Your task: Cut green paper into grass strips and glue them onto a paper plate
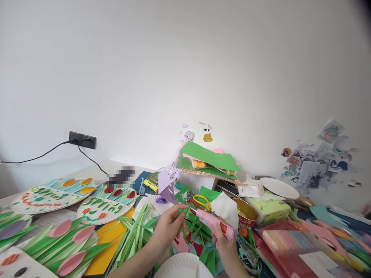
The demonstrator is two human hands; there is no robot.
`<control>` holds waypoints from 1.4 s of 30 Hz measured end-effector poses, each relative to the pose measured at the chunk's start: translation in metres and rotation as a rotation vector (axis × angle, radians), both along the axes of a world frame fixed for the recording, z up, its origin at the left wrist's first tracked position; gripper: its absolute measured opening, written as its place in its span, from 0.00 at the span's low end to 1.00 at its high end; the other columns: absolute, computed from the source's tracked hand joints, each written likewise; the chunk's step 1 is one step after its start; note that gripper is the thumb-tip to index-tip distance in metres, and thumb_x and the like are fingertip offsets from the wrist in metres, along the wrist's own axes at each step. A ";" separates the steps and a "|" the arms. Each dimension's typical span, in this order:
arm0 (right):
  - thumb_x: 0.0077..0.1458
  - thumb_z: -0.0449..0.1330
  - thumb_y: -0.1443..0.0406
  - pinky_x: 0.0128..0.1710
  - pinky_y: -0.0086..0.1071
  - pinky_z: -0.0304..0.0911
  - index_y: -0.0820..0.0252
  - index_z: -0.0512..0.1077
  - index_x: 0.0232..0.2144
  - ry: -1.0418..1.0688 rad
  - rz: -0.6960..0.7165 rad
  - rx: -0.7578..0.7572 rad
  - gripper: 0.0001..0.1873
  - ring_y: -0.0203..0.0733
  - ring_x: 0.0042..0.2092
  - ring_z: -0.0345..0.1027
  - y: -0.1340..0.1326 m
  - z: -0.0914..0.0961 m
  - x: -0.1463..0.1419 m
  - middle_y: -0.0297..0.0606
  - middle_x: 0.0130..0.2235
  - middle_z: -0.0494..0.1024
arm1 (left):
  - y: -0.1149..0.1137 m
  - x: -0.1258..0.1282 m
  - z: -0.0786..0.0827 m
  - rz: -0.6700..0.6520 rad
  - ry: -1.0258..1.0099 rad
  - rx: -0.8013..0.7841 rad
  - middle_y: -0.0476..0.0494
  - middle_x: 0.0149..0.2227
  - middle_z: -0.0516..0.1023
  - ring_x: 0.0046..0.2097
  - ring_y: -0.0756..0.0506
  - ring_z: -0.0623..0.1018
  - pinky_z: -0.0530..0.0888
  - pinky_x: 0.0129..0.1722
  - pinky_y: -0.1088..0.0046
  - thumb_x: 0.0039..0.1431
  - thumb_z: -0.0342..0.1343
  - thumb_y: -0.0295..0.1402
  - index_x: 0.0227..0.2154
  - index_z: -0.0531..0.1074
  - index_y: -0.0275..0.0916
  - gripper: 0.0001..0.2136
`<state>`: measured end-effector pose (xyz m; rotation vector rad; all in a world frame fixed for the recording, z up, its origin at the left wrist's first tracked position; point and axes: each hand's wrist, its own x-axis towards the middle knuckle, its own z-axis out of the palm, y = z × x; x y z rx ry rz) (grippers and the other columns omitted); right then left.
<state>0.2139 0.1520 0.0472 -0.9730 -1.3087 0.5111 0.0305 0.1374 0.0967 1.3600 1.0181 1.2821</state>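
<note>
My right hand [224, 239] is closed around a pink glue gun [213, 222], whose metal tip points left toward my other hand. My left hand [171, 224] pinches a small green paper piece [183, 206] close to that tip; the fingers partly hide it. Below both hands lies a white paper plate [181, 266], cut off by the bottom of the view. Green paper scraps [207, 256] are heaped between and under the hands. Just beyond them lie yellow-handled scissors [202, 201]. Left of my left hand is a bunch of green paper strips [136, 239].
Decorated paper plates with "Spring" lettering [100, 208] and paper tulips [72, 266] cover the left side. Behind stands a stack of coloured paper [208, 158]. To the right are a gold tin [245, 210], a tissue pack [269, 210] and a packet of coloured clay [292, 247].
</note>
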 end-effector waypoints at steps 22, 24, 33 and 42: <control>0.53 0.56 0.64 0.51 0.44 0.58 0.53 0.65 0.51 -0.496 0.026 0.144 0.21 0.50 0.52 0.59 0.008 0.007 -0.001 0.41 0.49 0.71 | -0.004 0.004 0.003 -0.236 -0.124 -0.012 0.50 0.20 0.77 0.13 0.55 0.65 0.57 0.15 0.80 0.46 0.53 0.54 0.25 0.58 0.41 0.21; 0.58 0.51 0.62 0.51 0.41 0.59 0.52 0.70 0.46 -0.394 0.201 0.115 0.15 0.47 0.51 0.61 -0.002 0.019 -0.005 0.40 0.47 0.73 | -0.006 0.007 0.002 -0.290 -0.092 -0.034 0.49 0.19 0.77 0.13 0.55 0.66 0.56 0.14 0.80 0.46 0.53 0.55 0.25 0.58 0.40 0.21; 0.48 0.62 0.55 0.40 0.32 0.66 0.57 0.74 0.30 0.086 0.542 -0.090 0.13 0.43 0.39 0.69 -0.027 0.035 -0.025 0.38 0.35 0.75 | -0.011 0.022 -0.008 -0.409 -0.129 -0.121 0.52 0.12 0.73 0.11 0.56 0.64 0.52 0.13 0.81 0.45 0.54 0.55 0.21 0.60 0.39 0.22; 0.47 0.61 0.57 0.30 0.30 0.69 0.60 0.75 0.25 0.013 0.084 -0.034 0.12 0.44 0.31 0.71 -0.040 0.038 -0.033 0.40 0.27 0.77 | -0.016 0.032 -0.014 -0.371 -0.238 -0.051 0.53 0.13 0.70 0.12 0.55 0.62 0.57 0.15 0.79 0.46 0.52 0.56 0.20 0.57 0.41 0.22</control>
